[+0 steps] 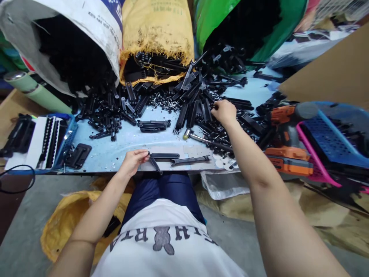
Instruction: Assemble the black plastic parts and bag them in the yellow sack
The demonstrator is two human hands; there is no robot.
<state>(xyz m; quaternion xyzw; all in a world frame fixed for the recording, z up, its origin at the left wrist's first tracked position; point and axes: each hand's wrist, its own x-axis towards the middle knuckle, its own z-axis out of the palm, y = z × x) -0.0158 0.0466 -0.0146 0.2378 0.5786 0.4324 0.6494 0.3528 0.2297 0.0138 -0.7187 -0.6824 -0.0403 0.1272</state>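
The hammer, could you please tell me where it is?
In the head view, the hammer lies right of centre, lower in frame than the right hand, beside the black parts.

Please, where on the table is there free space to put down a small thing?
Mostly bare blue tabletop lies between the flat black piece and the left hand; a narrower strip separates the bundled black parts from the held black bar. It is crowded around the right hand and before the yellow sack, with loose black parts.
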